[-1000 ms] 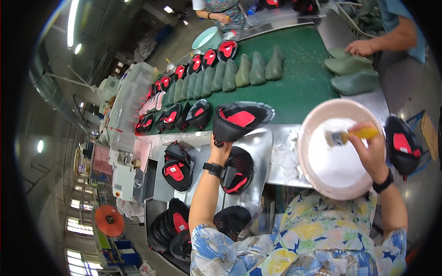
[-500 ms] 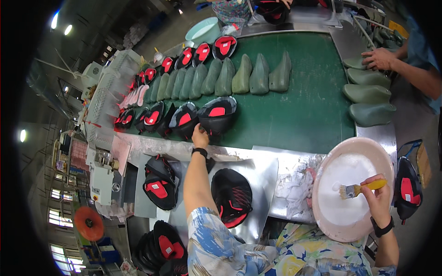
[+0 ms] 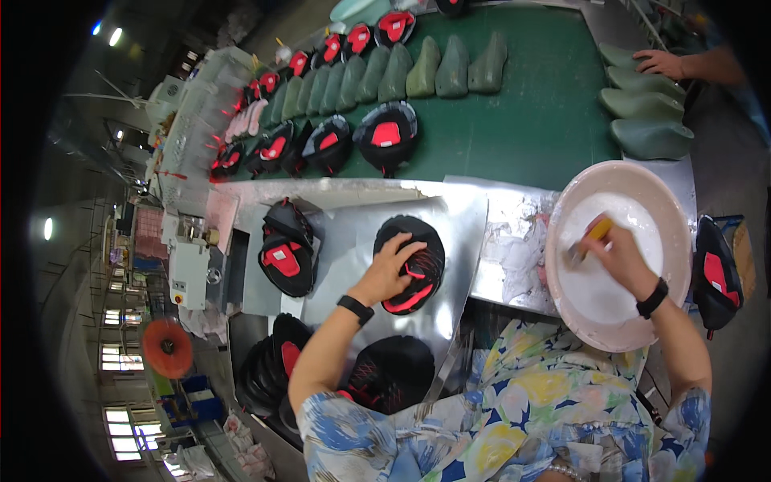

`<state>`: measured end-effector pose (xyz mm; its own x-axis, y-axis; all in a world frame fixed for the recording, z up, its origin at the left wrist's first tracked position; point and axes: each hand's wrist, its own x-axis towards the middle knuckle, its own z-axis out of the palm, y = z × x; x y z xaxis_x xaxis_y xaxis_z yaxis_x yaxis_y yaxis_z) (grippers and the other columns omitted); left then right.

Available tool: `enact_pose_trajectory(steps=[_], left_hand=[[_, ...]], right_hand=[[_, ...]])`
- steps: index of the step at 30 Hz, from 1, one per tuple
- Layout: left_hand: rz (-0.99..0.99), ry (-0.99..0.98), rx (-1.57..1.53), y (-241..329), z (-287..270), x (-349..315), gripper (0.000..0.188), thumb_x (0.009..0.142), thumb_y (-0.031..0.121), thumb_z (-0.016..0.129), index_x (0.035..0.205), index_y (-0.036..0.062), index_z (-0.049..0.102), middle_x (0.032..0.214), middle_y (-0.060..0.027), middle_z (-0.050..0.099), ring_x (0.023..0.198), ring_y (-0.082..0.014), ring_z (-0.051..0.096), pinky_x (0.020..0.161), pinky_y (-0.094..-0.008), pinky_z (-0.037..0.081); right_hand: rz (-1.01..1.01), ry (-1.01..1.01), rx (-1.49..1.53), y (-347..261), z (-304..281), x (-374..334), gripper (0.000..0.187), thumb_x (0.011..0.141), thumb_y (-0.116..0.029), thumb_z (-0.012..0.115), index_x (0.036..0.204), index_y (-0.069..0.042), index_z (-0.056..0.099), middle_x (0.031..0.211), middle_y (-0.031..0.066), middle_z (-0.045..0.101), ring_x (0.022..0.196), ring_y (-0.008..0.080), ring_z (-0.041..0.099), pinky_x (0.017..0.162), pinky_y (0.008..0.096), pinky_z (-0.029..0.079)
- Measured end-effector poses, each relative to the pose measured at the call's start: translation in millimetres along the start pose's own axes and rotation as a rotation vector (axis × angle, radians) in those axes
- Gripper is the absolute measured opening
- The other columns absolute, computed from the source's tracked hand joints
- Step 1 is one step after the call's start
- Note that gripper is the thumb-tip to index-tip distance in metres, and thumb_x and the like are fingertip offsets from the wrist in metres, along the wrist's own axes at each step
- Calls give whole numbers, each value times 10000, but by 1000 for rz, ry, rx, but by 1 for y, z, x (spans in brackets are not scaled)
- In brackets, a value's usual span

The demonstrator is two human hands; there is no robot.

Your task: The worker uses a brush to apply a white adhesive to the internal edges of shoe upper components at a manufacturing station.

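My left hand (image 3: 387,273) rests on a black shoe upper (image 3: 424,233) with red lining and red stitching, its fingers curled over the top and gripping it. That upper lies on a shiny metal sheet (image 3: 341,233). In my right hand (image 3: 622,261) is a paintbrush (image 3: 596,231) with a yellow handle, its bristles blurred and low in a pale pink basin (image 3: 679,233) of white liquid (image 3: 590,301). Left of my left hand sit a couple of uppers (image 3: 283,261), and more black uppers (image 3: 393,369) lie close to my body.
Across the green tabletop (image 3: 546,104) runs a row of green shoe lasts (image 3: 452,72), with black-and-red uppers (image 3: 387,136) before and behind it. Another person's hand (image 3: 660,64) touches lasts at the right edge. White-smeared cloth (image 3: 514,249) lies beside the basin; a black upper (image 3: 715,277) is right of it.
My left hand has left the upper on the green table's front row and come back to the one on the metal sheet. My right hand has moved the brush down toward the white liquid.
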<state>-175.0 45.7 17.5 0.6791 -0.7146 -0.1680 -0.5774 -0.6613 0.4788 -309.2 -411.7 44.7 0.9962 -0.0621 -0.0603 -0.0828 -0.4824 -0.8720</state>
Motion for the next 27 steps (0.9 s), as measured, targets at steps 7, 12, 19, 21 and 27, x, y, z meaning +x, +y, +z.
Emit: enact_pose_trajectory(steps=[7, 12, 19, 21, 27], left_hand=[[-65, 177, -223, 44, -48, 21, 335, 814, -37, 580, 1134, 53, 621, 1030, -136, 701, 973, -283, 691, 823, -396, 528], [225, 50, -380, -76, -48, 39, 332, 979, 97, 533, 1307, 80, 580, 1283, -105, 643, 1164, -208, 621, 950, -386, 514], [417, 65, -563, 52, -20, 121, 365, 978, 102, 537, 1341, 72, 550, 1309, -116, 624, 1179, -216, 611, 969, -384, 507], [465, 93, -621, 86, -14, 128, 375, 978, 103, 539, 1351, 70, 541, 1316, -119, 618, 1183, -219, 608, 975, -383, 505], [526, 243, -796, 165, 11, 133, 407, 977, 107, 542, 1381, 64, 515, 1338, -128, 601, 1196, -226, 598, 991, -381, 498]], right_hand=[[-159, -196, -376, -2, -36, -51, 149, 825, -71, 710, 870, -22, 577, 816, 182, 648, 788, 386, 637, 722, 452, 496], [-320, 200, -168, -5, -82, -52, 146, 865, -110, 699, 883, -25, 582, 795, 141, 635, 748, 314, 624, 700, 381, 483], [-509, 410, 113, -44, -109, -31, 267, 884, -222, 715, 963, -7, 578, 804, 134, 671, 704, 262, 659, 666, 342, 508], [-498, 468, 101, -53, -110, -36, 279, 881, -228, 716, 954, 4, 578, 789, 147, 671, 693, 271, 662, 656, 348, 509], [-219, 603, 86, -44, -98, -65, 382, 849, -284, 744, 901, 56, 580, 701, 159, 654, 630, 266, 660, 595, 350, 499]])
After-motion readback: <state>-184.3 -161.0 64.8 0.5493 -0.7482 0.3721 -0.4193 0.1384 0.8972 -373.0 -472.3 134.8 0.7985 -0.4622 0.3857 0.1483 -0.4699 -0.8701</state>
